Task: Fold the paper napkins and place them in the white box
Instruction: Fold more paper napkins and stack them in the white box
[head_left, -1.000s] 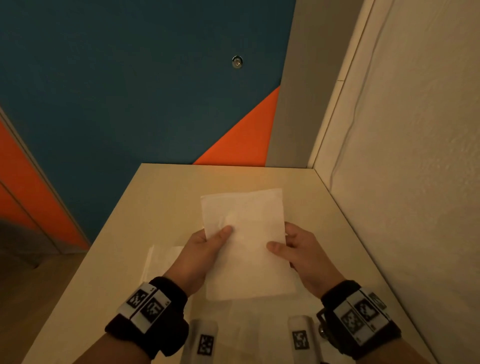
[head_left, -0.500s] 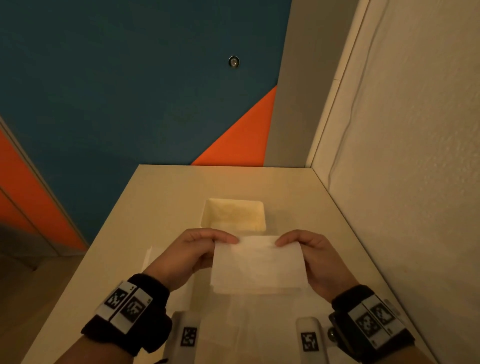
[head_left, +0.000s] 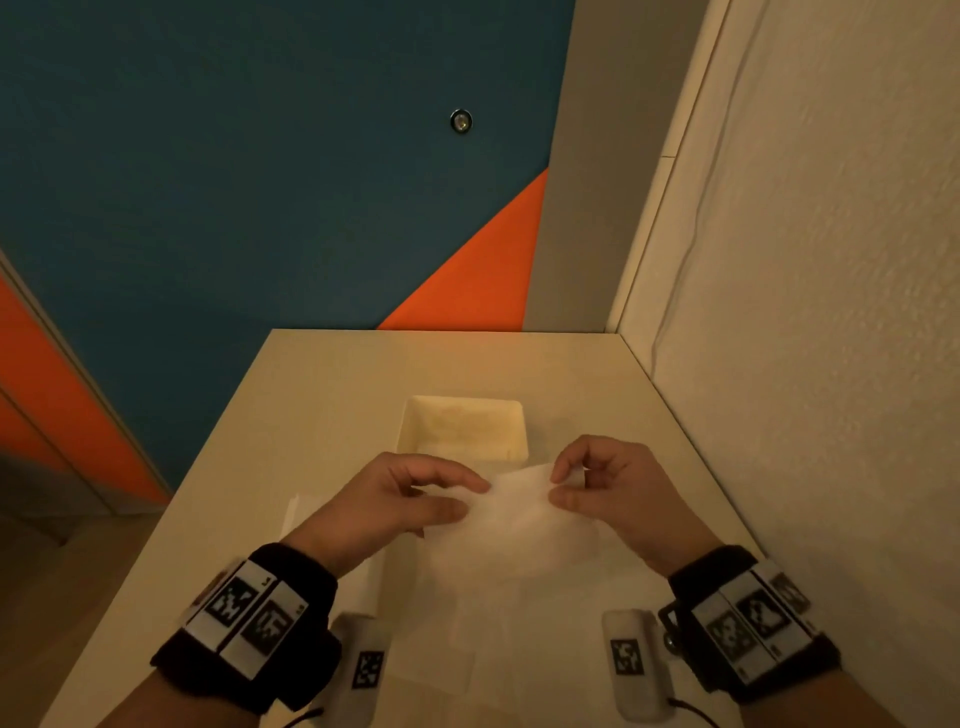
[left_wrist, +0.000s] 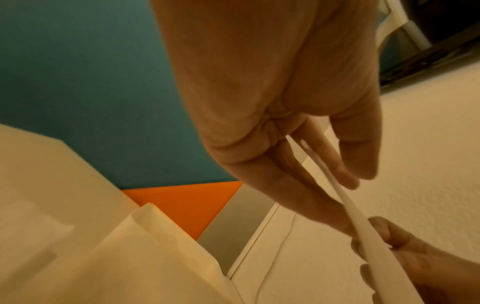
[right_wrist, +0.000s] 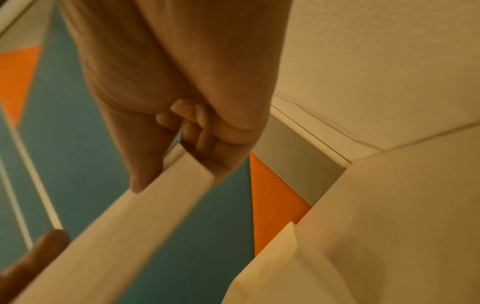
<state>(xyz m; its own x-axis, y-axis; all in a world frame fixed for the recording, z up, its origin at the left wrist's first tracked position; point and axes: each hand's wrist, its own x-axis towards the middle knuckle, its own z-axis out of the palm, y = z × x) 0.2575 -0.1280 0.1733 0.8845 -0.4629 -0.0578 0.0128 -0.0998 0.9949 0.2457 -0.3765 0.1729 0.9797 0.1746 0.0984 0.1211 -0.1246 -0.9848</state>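
2 hands pinch 1 folded napkin (head_left: 511, 512) above the desk (head_left: 322, 415): left hand (head_left: 387, 501) on its left end, right hand (head_left: 615, 486) on its right, fingers closed on the paper. Its long axis runs hand to hand. White box (head_left: 462, 428) sits just beyond, slightly left, about equally near both hands.

Both bare forearms wore black wristbands: left wristband (head_left: 249, 629) lower left, right wristband (head_left: 753, 623) lower right. Each carried white plates with black square-code markers. Thin cable (head_left: 691, 709) trailed below the right.
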